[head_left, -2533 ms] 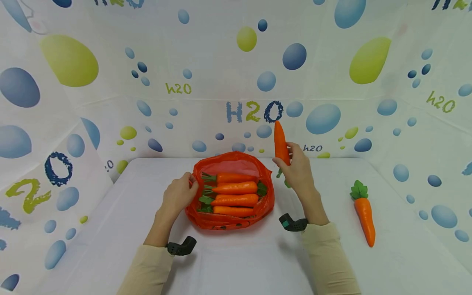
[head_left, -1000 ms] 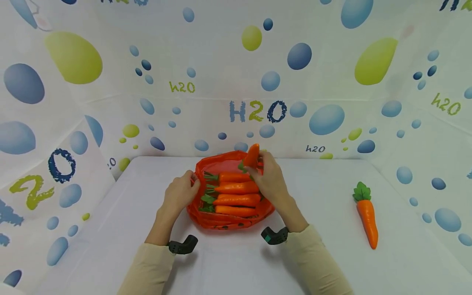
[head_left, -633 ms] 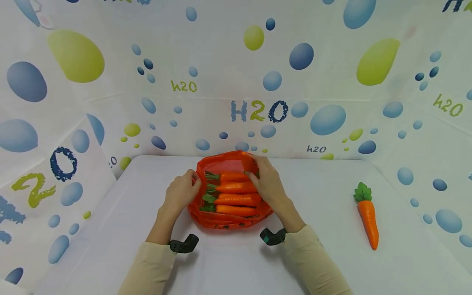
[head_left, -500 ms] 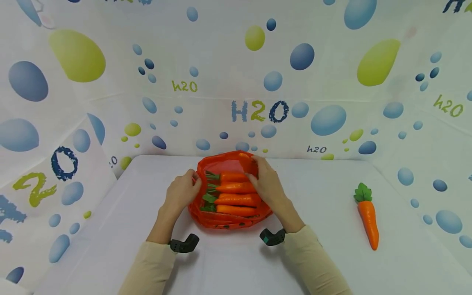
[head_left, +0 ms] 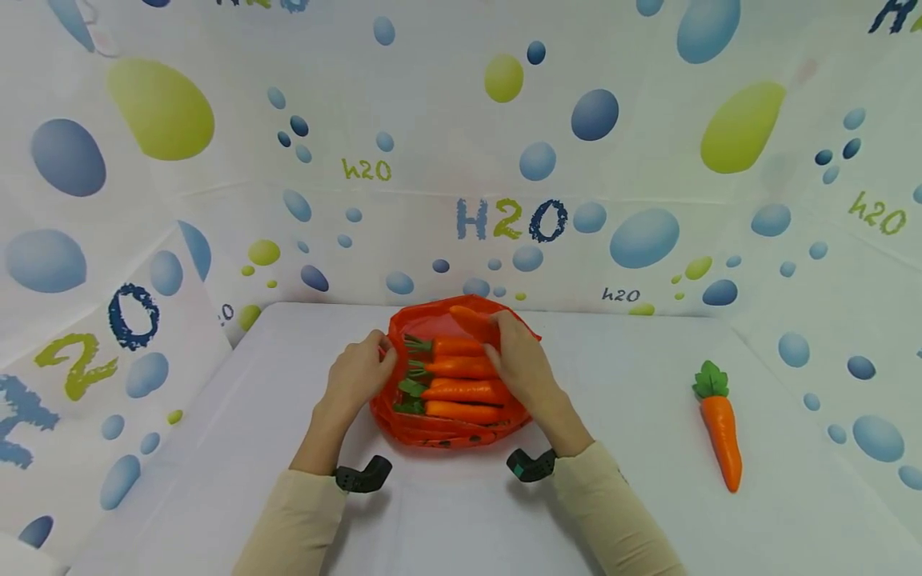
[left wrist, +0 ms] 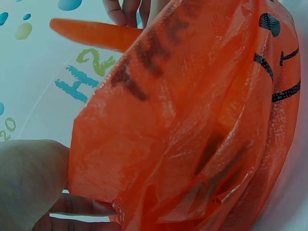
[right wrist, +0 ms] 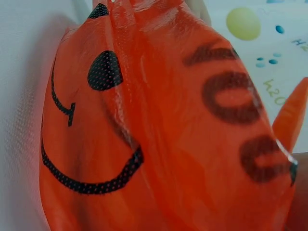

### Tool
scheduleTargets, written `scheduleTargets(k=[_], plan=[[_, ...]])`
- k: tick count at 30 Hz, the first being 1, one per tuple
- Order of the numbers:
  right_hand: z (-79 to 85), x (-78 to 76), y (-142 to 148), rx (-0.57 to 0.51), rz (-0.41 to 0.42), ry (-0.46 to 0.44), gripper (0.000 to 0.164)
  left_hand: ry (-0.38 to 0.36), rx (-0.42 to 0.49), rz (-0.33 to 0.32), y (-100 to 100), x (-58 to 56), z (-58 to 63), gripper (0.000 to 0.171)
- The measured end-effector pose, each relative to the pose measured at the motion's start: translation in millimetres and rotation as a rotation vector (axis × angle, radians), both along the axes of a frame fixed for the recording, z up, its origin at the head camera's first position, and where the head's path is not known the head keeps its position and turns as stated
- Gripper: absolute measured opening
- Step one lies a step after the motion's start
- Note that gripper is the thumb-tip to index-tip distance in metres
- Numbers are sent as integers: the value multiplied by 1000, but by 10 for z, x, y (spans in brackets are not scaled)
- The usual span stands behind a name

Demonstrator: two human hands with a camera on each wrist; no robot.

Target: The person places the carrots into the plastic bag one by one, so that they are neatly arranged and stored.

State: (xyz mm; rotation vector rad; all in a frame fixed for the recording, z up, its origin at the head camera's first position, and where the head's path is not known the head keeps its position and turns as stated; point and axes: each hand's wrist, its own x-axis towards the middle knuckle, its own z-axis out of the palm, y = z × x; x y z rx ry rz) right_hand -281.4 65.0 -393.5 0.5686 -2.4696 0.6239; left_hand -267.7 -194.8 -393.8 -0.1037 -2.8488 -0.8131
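Observation:
A red-orange plastic bag (head_left: 425, 436) with black print lies with its mouth open on the table. Inside it several orange carrots (head_left: 461, 367) lie in parallel rows, leafy ends mostly to the left. My left hand (head_left: 360, 368) pinches the bag's left rim between thumb and fingers. At the far right of the mouth, my right hand (head_left: 522, 360) holds another carrot (head_left: 470, 321), tip pointing left, over the back of the bag; its leafy end is hidden by the hand. In the left wrist view this carrot (left wrist: 91, 33) shows beyond the bag's raised side.
One carrot with green leaves (head_left: 720, 436) lies on the right part of the white table (head_left: 446, 520). A white patterned cloth backdrop (head_left: 403, 80) rises behind the table and along both sides.
My right hand has carried its carrot from the right, leftward and down into the bag's mouth. The carrot has tipped from upright to nearly level. My left hand stays on the rim.

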Motion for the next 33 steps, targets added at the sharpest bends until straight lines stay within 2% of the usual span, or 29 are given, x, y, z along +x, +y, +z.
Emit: scheduleTargets(k=[9, 12, 20, 25, 33], plan=[[-29, -35, -55, 109, -16, -11, 44, -14, 7, 12, -18, -8, -7, 26], [-18, -64, -79, 149, -12, -40, 44, -13, 13, 7, -23, -3, -22, 25], [52, -217, -167, 327, -3, -101, 29, -3, 24, 17, -44, 5, -13, 24], [72, -273, -203, 379, -8, -153, 20, 2, 27, 18, -50, 6, -17, 24], [182, -308, -241, 496, -8, -235, 21, 2, 36, 21, -57, 5, -7, 24]])
